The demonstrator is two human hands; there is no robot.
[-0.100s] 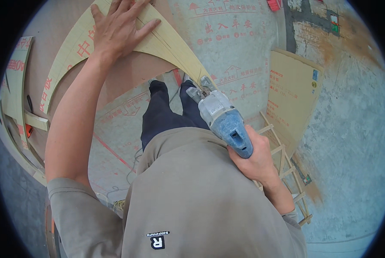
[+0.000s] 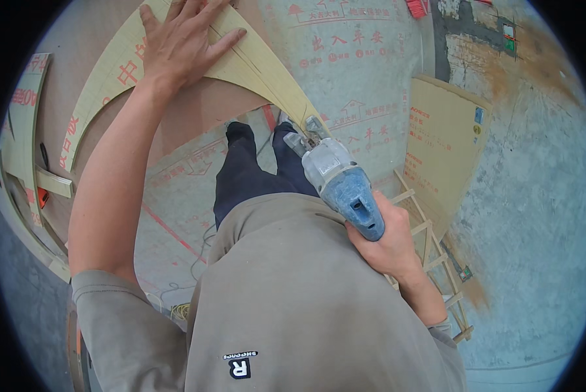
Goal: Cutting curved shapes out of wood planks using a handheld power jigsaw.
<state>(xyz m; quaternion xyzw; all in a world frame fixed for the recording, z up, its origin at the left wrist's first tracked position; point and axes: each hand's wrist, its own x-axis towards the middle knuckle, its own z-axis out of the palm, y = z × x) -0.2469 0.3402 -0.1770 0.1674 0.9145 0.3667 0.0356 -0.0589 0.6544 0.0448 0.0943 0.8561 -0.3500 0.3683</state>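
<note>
A curved, pale yellow board [image 2: 260, 62] with red print and pencil lines lies at the top left, arching over the edge of a brown board. My left hand [image 2: 180, 49] rests flat on it with the fingers spread and the thumb pointing right. In my right hand [image 2: 392, 238] is a blue and grey jigsaw [image 2: 346, 183], gripped round its body. The jigsaw's metal foot sits at the narrow right end of the curved board. Its blade cannot be made out clearly.
Beneath the curved board is a brown sheet [image 2: 208, 108]. Several curved strips [image 2: 34, 130] lie at the far left. A tan panel [image 2: 443, 140] leans against the wall on the right, beside a wooden lattice frame [image 2: 436, 261]. A cable [image 2: 204, 245] runs along the printed floor covering.
</note>
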